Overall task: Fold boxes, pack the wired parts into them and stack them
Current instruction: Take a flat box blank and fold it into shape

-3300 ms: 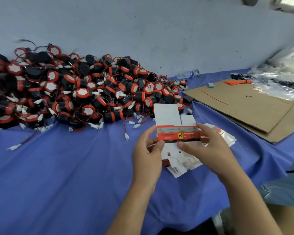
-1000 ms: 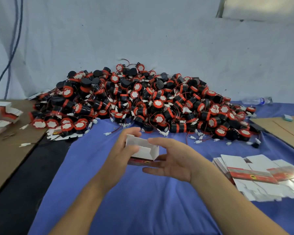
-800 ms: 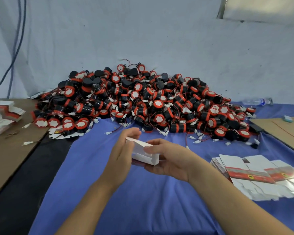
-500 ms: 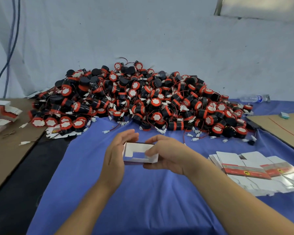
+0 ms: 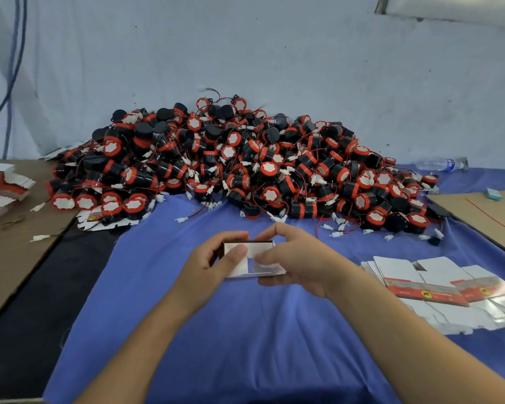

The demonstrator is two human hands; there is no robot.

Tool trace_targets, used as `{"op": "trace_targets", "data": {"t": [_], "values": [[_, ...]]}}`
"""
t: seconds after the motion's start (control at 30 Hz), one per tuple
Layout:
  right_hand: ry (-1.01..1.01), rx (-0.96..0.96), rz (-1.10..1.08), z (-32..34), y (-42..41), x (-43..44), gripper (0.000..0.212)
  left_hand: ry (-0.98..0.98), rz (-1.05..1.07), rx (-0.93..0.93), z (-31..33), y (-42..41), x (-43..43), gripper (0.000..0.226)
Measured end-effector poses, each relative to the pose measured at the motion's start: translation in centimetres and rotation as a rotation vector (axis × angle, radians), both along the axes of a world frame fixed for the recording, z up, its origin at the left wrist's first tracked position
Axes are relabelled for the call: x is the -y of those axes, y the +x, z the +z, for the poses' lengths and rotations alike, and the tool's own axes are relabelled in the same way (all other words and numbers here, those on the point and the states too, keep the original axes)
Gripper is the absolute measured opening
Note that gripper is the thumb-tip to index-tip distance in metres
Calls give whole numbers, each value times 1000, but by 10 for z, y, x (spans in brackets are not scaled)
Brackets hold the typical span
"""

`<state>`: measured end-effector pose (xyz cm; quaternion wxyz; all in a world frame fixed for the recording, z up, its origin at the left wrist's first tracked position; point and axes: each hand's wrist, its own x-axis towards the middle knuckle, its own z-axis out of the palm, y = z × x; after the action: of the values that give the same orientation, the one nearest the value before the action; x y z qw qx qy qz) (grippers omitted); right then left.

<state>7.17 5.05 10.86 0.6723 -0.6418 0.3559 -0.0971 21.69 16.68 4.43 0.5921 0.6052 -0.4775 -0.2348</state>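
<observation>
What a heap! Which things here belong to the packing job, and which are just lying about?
Job: half-folded box, gripped by left hand and right hand; pile of wired parts; flat box blanks.
Lying about: water bottle; cardboard sheet; wall cable.

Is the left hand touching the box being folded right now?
Touching. The head view shows the left hand gripping the box at its left end, thumb lying across its white face.

We see two forearms, bare as far as they show; the left hand and the right hand are bare too; the left thumbnail looks short.
</observation>
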Motion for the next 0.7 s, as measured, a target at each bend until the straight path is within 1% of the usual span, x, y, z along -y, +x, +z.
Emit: {"op": "trace_targets", "data": {"t": [0.07,0.1,0.2,0.23,0.27,0.33,0.5,0.6,0.7], "values": [[-13,15,34,-1,-2,0,27,20,45,40,-1,-1,2,16],[21,40,60,-1,-4,1,26,36,57,26,-1,0,2,16],[266,195,110,-1,-18,7,31,72,31,-27,0,6,0,14],[319,242,124,-1,-23,9,32,77,20,-29,1,7,-1,15],[324,273,134,-4,-27,10,33,72,11,-21,2,7,-1,16],[228,273,114,-11,-29,9,35,49,-12,7,5,4,-2,15],[-75,229,-37,-20,-18,-1,32,13,-6,34,9,-5,-1,16],[-256,193,-80,-24,-14,-6,25,23,-58,54,11,-11,-4,16],[-367,222,-93,-26,-14,-9,22,21,-40,42,14,-15,-3,16]]}}
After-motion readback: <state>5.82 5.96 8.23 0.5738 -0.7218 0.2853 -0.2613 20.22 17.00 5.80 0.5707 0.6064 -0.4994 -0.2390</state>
